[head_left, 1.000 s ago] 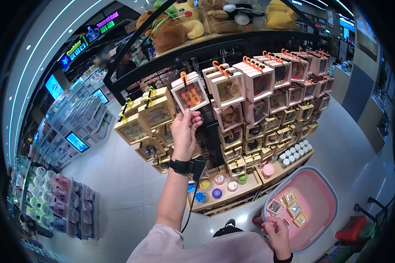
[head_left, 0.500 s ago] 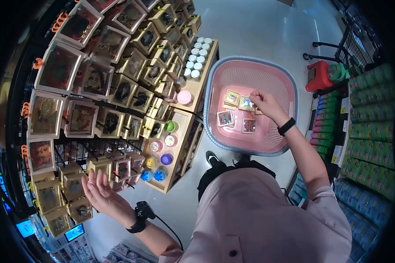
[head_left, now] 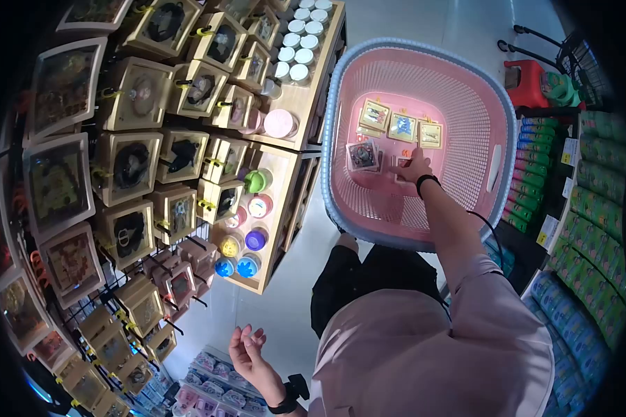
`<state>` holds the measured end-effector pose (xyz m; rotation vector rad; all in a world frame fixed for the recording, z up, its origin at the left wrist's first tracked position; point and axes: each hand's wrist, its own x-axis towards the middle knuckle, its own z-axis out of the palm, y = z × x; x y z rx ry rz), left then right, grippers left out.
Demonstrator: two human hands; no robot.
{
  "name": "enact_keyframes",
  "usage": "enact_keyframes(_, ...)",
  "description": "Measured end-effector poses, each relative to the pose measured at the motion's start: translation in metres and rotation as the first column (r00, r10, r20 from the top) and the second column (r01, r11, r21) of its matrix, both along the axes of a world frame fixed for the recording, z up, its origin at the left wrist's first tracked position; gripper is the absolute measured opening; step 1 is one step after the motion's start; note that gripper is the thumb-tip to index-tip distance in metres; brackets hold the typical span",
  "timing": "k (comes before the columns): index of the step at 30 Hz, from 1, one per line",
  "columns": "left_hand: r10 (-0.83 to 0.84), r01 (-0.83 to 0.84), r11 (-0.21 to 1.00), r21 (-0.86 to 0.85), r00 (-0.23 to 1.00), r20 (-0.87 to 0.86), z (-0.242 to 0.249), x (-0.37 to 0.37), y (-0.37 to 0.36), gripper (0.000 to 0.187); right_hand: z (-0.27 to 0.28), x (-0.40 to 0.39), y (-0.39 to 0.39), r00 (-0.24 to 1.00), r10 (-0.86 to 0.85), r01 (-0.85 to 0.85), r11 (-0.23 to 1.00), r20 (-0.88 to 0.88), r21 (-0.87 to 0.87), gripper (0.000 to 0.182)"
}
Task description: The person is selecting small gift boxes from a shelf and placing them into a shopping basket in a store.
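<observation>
Framed boxes (head_left: 129, 167) hang in tiers beside a wooden shelf (head_left: 285, 170) of lidded tubs (head_left: 255, 240). The left hand (head_left: 249, 351) is raised apart from both, fingers loosely curled and parted. Inside the pink basket (head_left: 330, 139) lie a pale-framed box (head_left: 362, 156) and three gold-framed boxes (head_left: 403, 127) — the right hand (head_left: 416, 169) reaches just below these, over a partly hidden box (head_left: 399, 162); its grip cannot be told.

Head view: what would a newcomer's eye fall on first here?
Probably the large pink basket with its blue-grey rim, right of centre, where the right hand reaches down among small framed boxes. Next, the hanging boxes crowding the left side. The left hand also stands out, low and left of centre.
</observation>
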<state>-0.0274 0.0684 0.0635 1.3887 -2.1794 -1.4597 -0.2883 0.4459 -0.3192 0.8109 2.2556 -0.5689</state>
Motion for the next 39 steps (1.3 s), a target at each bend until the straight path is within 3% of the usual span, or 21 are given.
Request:
enact_keyframes(3, -0.025, 0.024, 1.0, 0.017, 0.999, 0.021, -0.006, 0.0, -0.006, 0.036, 0.001, 0.0, -0.022, 0.995, -0.089, 0.092, 0.994, 0.046, -0.067, 0.112)
enact_keyframes(7, -0.075, 0.074, 0.997, 0.036, 0.996, 0.048, -0.011, -0.013, -0.008, 0.035, 0.0, 0.001, -0.033, 0.986, -0.152, 0.15, 0.988, 0.065, 0.025, 0.104)
enact_keyframes(14, -0.246, 0.248, 0.963, 0.105, 0.969, -0.034, -0.022, -0.027, -0.004, 0.032, 0.029, 0.002, -0.009, 0.993, -0.107, 0.106, 0.994, -0.047, -0.03, 0.113)
enact_keyframes(18, -0.35, 0.356, 0.914, 0.196, 0.935, -0.065, -0.026, -0.04, 0.014, 0.032, 0.055, -0.016, 0.002, 0.945, -0.167, 0.08, 0.951, -0.28, -0.298, 0.113)
enact_keyframes(21, -0.494, 0.513, 0.829, 0.222, 0.859, -0.136, -0.03, -0.052, 0.028, 0.034, 0.179, -0.02, -0.028, 0.875, -0.439, 0.159, 0.661, -0.206, -0.733, 0.103)
enact_keyframes(23, -0.61, 0.627, 0.769, 0.127, 0.778, -0.149, -0.015, -0.071, 0.048, 0.038, 0.247, -0.007, -0.051, 0.839, -0.515, 0.149, 0.527, -0.176, -0.837, 0.093)
enact_keyframes(25, -0.766, 0.769, 0.637, -0.061, 0.622, -0.162, -0.003, -0.086, 0.06, 0.046, 0.286, 0.012, -0.063, 0.865, -0.486, 0.067, 0.35, -0.12, -0.934, 0.089)
enact_keyframes(28, -0.854, 0.831, 0.521, -0.196, 0.511, -0.099, 0.022, -0.106, 0.081, 0.054, 0.346, 0.047, -0.091, 0.902, -0.407, -0.057, 0.212, -0.141, -0.976, 0.088)
enact_keyframes(31, -0.875, 0.808, 0.484, -0.335, 0.454, -0.168, 0.02, -0.106, 0.094, 0.054, 0.357, 0.076, -0.113, 0.9, -0.336, -0.245, 0.138, -0.278, -0.96, 0.095)
enact_keyframes(32, -0.905, 0.831, 0.425, -0.359, 0.4, -0.145, 0.019, -0.104, 0.093, 0.057, 0.358, 0.082, -0.111, 0.898, -0.184, -0.359, 0.219, -0.399, -0.907, 0.097)
enact_keyframes(36, -0.816, 0.816, 0.564, -0.124, 0.529, -0.234, 0.014, -0.086, 0.094, 0.047, 0.39, 0.111, -0.111, 0.786, -0.216, -0.499, 0.333, -0.58, -0.8, 0.093)
enact_keyframes(39, -0.538, 0.792, 0.551, 0.264, 0.579, -0.613, -0.014, -0.082, 0.086, 0.047, 0.394, 0.122, -0.1, 0.774, -0.343, -0.445, 0.303, -0.533, -0.842, 0.089)
